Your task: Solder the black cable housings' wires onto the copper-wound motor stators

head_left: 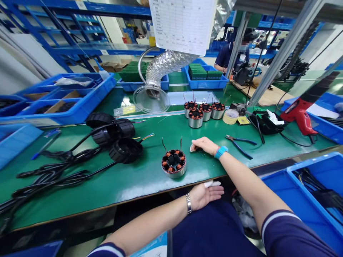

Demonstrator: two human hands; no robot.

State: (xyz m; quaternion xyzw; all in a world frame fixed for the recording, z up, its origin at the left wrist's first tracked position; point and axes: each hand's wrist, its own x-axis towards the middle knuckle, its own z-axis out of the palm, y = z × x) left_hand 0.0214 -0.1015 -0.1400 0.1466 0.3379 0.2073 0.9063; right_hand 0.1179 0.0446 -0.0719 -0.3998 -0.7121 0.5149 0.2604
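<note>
Head view: we log one wound stator (174, 171) on the bench (150, 187). Beyond it, rightward: four more stators (195, 121). Right of it: our right hand (206, 144), fingers curled; whether they grip anything we cannot tell. Nearer us: our left hand (204, 196), palm up, fingers extended, slightly apart. Farther right: one pair of pliers (234, 139), one heat gun (298, 114). Left: overlapping black housings (125, 151), count uncertain.

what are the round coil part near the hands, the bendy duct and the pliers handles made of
Coil part: shiny bare metal wall, maybe steel, with copper-coloured windings.
Duct: probably aluminium foil, being silvery and crinkled.
Pliers handles: dark blue, perhaps plastic or rubber coating.
</note>
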